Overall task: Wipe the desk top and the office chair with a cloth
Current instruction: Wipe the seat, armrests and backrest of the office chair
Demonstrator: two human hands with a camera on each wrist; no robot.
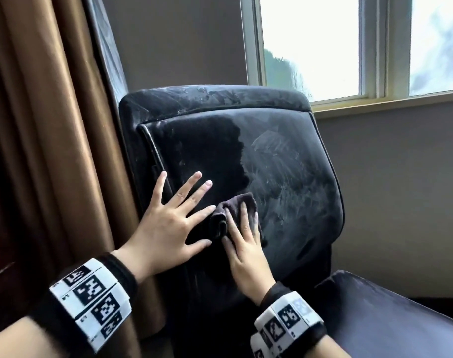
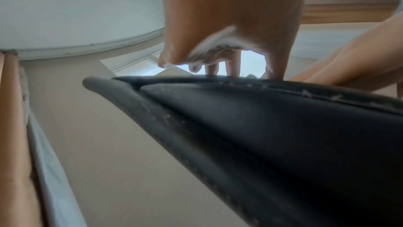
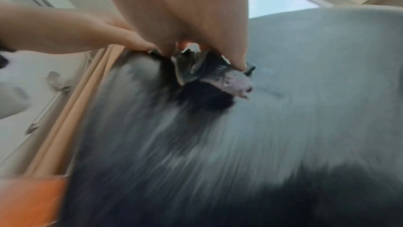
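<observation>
The black office chair's backrest [image 1: 284,156] fills the middle of the head view, dusty grey on its right half and darker on its left. My left hand [image 1: 168,218] lies flat with fingers spread on the backrest's lower left. Beside it, my right hand [image 1: 243,244] presses a dark grey cloth [image 1: 235,205] flat against the backrest with straight fingers. In the right wrist view the cloth [image 3: 196,70] bunches under my fingertips, and the picture is blurred. The left wrist view shows the backrest's piped edge [image 2: 240,110] below my left hand [image 2: 229,32].
A brown curtain [image 1: 52,138] hangs close at the left. A window [image 1: 349,47] with a sill is behind the chair. The chair's seat [image 1: 388,319] reaches out at the lower right. A grey wall [image 1: 401,189] stands to the right.
</observation>
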